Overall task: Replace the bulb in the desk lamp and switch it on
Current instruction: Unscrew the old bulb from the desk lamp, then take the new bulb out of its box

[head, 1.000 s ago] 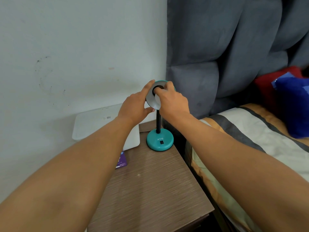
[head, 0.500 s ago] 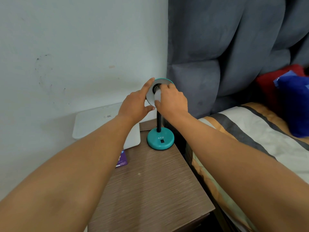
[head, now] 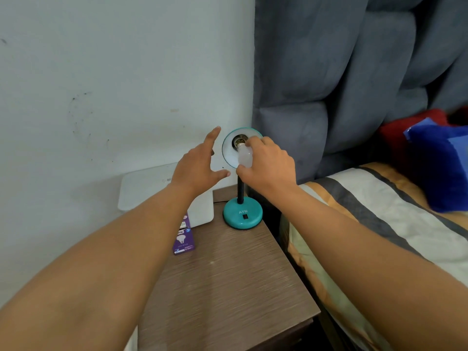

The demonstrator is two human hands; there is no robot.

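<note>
A small teal desk lamp stands at the back right of the bedside table, its round base (head: 242,215) carrying a black switch and its shade (head: 229,148) tilted towards me. A white bulb (head: 244,156) sits at the socket inside the shade, its metal cap at the socket mouth. My right hand (head: 268,165) grips the bulb from the right. My left hand (head: 200,165) hovers just left of the shade, fingers spread, touching nothing.
A purple bulb box (head: 184,237) lies on the wooden bedside table (head: 228,287). A white flat device (head: 157,188) leans against the wall behind it. A bed with a striped cover (head: 379,224) and a grey padded headboard (head: 354,84) are at the right.
My left hand has let go of the shade and opened, moving left. My right hand has drawn the bulb partly out of the shade, so the bulb now shows.
</note>
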